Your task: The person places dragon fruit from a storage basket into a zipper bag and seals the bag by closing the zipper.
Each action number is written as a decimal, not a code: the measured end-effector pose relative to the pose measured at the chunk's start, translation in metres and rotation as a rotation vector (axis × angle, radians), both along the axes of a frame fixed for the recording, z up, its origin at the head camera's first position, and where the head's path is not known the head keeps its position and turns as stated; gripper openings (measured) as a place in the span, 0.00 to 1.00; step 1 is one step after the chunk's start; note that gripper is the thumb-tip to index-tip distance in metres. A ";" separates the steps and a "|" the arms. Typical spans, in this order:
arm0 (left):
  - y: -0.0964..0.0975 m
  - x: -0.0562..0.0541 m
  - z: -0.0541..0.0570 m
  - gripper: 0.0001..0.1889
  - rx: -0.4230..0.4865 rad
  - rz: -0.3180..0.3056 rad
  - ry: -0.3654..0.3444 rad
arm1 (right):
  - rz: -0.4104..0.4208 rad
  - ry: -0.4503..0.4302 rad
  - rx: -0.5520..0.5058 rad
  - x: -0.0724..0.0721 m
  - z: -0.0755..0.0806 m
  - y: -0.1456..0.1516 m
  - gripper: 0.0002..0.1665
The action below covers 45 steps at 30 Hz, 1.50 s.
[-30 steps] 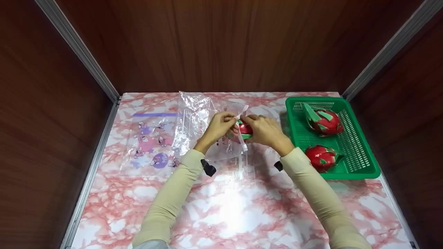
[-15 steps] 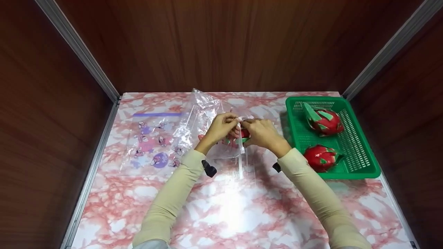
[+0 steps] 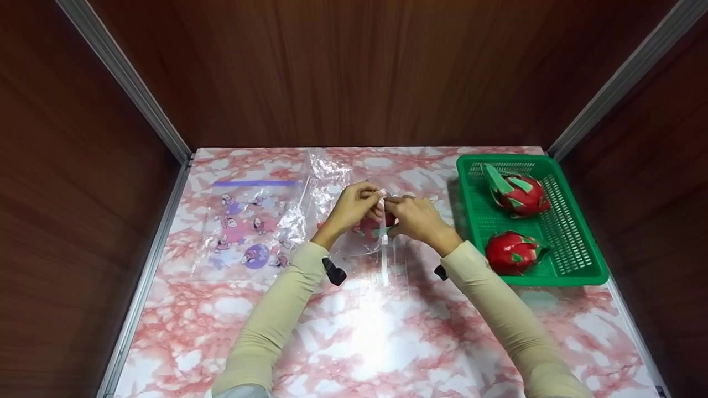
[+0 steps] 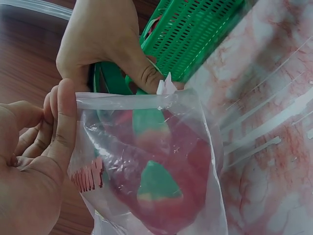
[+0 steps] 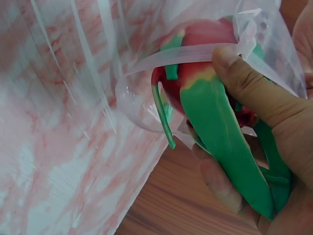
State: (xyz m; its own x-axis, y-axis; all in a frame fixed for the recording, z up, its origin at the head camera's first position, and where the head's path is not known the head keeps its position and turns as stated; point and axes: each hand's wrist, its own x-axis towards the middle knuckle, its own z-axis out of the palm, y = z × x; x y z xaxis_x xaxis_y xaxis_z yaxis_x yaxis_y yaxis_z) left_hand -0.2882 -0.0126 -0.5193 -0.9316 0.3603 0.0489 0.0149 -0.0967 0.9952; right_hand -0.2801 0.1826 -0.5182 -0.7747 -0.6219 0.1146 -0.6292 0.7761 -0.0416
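Note:
A dragon fruit with red skin and long green leaves lies mostly inside a clear slider zip bag. Its leafy end sticks out of the bag's mouth. My left hand pinches the far corner of the mouth between thumb and fingers. My right hand grips the leafy end, fingers curled beneath it. In the right wrist view its thumb presses on the bag's rim. A white slider sits on the rim, close to the right thumb in the left wrist view.
On the right stands a green basket with two more dragon fruits, one behind and one in front. A flat printed bag with a purple strip lies at the left. Dark wood panels enclose the marbled table.
The bag's mouth has drawn in over the dragon fruit, and less bare red skin shows beyond the rim. My right hand has shifted slightly left and toward me; my left hand has barely moved.

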 end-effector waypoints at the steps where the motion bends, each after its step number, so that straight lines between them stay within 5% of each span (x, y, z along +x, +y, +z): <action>1: 0.000 0.000 0.000 0.15 -0.005 0.003 0.002 | 0.007 -0.005 -0.004 0.000 -0.001 0.000 0.33; 21: -0.002 0.002 -0.004 0.12 -0.037 0.035 -0.010 | 0.089 -0.095 -0.175 -0.002 -0.012 0.010 0.39; 27: -0.005 0.001 -0.006 0.11 -0.032 0.058 -0.004 | 0.064 -0.138 -0.221 -0.003 -0.009 0.011 0.30; 37: -0.008 0.001 -0.008 0.11 -0.040 0.085 -0.013 | -0.060 -0.250 -0.360 -0.003 -0.011 0.011 0.23; 41: -0.008 0.002 -0.007 0.11 -0.045 0.084 -0.024 | -0.182 -0.269 -0.366 -0.001 -0.008 0.009 0.23; 45: -0.008 0.002 -0.007 0.11 -0.035 0.084 -0.033 | -0.342 -0.344 -0.287 -0.001 -0.002 0.011 0.33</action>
State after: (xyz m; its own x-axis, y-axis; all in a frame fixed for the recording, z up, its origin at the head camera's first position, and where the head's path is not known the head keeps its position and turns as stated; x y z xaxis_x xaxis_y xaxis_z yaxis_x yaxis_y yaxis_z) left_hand -0.2863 -0.0211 -0.5263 -0.9594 0.2819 0.0067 -0.0112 -0.0618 0.9980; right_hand -0.2814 0.1939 -0.5202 -0.9495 -0.3094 -0.0522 -0.2563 0.8608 -0.4396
